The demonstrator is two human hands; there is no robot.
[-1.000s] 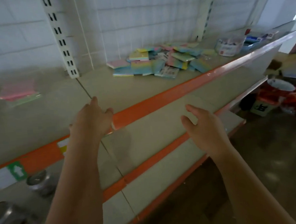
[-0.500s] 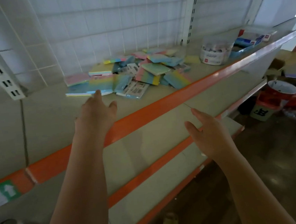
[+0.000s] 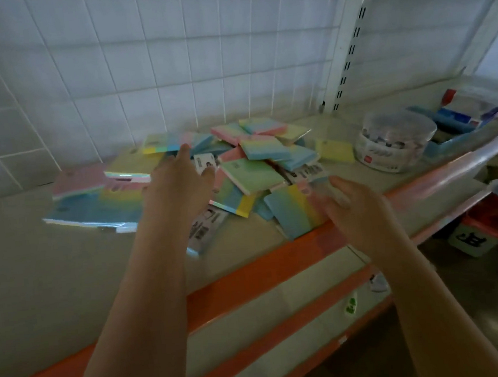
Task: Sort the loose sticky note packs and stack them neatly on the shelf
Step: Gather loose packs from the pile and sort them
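So compared with a second ago, both hands have come up from the lower shelves and now sit right at the pile (image 3: 239, 165) on the top shelf (image 3: 51, 268). Nothing is picked up yet, so I'd say the sorting is only about to begin.

Going left to right: at about 9 o'clock of the pile there's a flat stack (image 3: 90, 200) of bigger packs, lying face up with the long side running roughly 9 to 3. The left hand (image 3: 178, 189) hovers over the pile's near-left part, fingers straight and apart, holding nothing. I can't tell if the fingertips touch a pack.

The middle is a jumble, with packs overlapping and tilted every which way, so there's no common direction there. A green pack (image 3: 252, 174) sits on top, long axis roughly 10 to 4.

The right hand (image 3: 356, 208) is at the 5 o'clock edge, fingers spread and blurry, just beside a blue-yellow pack (image 3: 292, 211) that lies by the orange rim; no grip there either. A clear tub (image 3: 395, 140) stands at 3 o'clock, apart from the pile.
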